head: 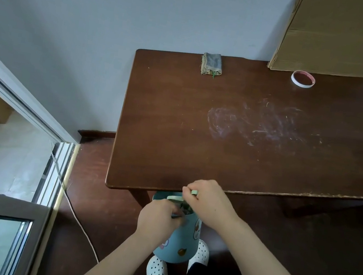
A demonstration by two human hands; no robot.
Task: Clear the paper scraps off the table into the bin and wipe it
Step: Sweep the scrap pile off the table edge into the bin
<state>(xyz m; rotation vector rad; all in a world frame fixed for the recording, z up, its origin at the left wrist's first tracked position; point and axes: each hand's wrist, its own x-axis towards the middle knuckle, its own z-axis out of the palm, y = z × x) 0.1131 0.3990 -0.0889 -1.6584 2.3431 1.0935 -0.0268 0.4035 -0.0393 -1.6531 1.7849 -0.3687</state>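
Two grips busy: left hand point(158, 219) holds bin point(180, 244) rim, right hand point(208, 203) pinches green lid point(175, 198) at table point(177, 125) edge.

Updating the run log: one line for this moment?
left hand: grips bin rim | right hand: holds lid | cloth: folded, untouched | table: white smears

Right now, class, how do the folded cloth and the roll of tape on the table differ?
The cloth is a grey, folded rectangle; the tape roll is a white ring. The cloth lies toward the back left; the tape roll sits back right, beside the cardboard box. Both rest flat on the table.
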